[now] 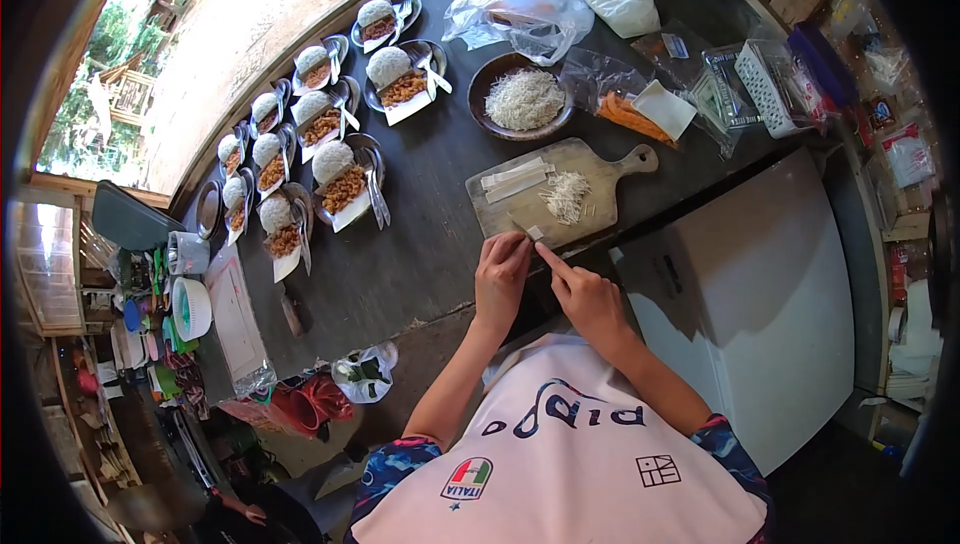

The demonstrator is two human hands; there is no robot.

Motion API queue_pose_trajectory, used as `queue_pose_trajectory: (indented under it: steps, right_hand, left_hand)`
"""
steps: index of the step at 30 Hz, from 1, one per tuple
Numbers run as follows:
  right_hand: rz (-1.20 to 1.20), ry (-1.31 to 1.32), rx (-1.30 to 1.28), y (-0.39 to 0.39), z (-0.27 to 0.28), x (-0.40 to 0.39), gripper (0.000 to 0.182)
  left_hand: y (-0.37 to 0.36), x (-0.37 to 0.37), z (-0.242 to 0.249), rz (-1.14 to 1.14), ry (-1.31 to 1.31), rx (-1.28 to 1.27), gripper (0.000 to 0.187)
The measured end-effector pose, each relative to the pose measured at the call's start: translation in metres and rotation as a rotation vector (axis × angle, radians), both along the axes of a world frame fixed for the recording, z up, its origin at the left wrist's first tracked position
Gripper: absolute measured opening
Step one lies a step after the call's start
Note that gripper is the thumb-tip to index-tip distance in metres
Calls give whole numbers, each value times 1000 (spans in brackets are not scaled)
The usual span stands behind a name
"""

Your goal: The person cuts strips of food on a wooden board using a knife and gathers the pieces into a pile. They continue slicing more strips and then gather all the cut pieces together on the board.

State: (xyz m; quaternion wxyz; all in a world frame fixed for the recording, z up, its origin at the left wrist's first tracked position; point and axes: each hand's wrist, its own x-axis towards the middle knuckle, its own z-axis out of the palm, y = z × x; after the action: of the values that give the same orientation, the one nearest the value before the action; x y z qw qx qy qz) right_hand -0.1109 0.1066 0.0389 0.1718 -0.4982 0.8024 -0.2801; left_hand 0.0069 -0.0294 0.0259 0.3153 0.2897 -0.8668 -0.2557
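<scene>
- So, we've got both hands right at the near edge of the board [607, 204], which sits close to the tabletop [420, 254] edge.
- Left hand [503, 269]: fingers bunched close together, so the grip looks narrow. We can't tell if there's anything pinched in it.
- Right hand [585, 294]: index stretched toward the left fingertips, the others curled. Can't tell from up here if that grip has anything either.
- A small white bit [535, 233] lies just beyond the fingertips, still on the board. Something thin is beside it, maybe a blade, but it's too small for us to call.
- Farther up the board are the white strips [517, 180], with a loose pile of shreds [567, 196] next to them.
- Biggest worry for us: if that thin thing is a blade, the fingers are crowded around it, and a slip could nick one.
- A nudge could also send the white bit over the near edge, since it's so close.
- Shreds could scatter if a wrist or sleeve swept across; nothing walls them in.
- Leaning on the near edge might tip or slide the board toward the bowl [476, 101] just past it.
</scene>
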Motion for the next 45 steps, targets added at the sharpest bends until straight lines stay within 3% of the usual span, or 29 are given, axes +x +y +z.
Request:
queue_pose_trajectory:
  steps: [4, 10, 13, 19, 23, 29, 35, 41, 45]
  right_hand:
    - [5, -43, 134, 10, 16, 3, 58]
    - [-16, -80, -25, -8, 0, -1, 57]
    - [9, -76, 95, 6, 15, 0, 56]
    - [-6, -163, -17, -11, 2, -4, 54]
    - [2, -162, 126, 2, 18, -3, 54]
    - [-3, -180, -13, -9, 3, -5, 55]
    - [11, -164, 112, 6, 16, -4, 52]
    - [1, -202, 7, -4, 10, -5, 53]
    - [-17, -204, 73, 4, 16, -1, 51]
  left_hand:
    - [-5, 0, -4, -12, 4, -27, 21]
    - [-3, 0, 3, -15, 18, 2, 19]
    - [-4, 1, -1, -14, 5, -10, 20]
    - [-4, 2, -3, -9, 34, -3, 21]
    - [-5, 2, -7, -13, 45, -5, 21]
    - [-3, 2, 1, -14, 32, -25, 20]
    - [-4, 3, -8, -2, 61, 0, 20]
    - [-3, 3, -9, 10, 56, 9, 20]
    - [0, 2, -9, 29, 73, 3, 19]
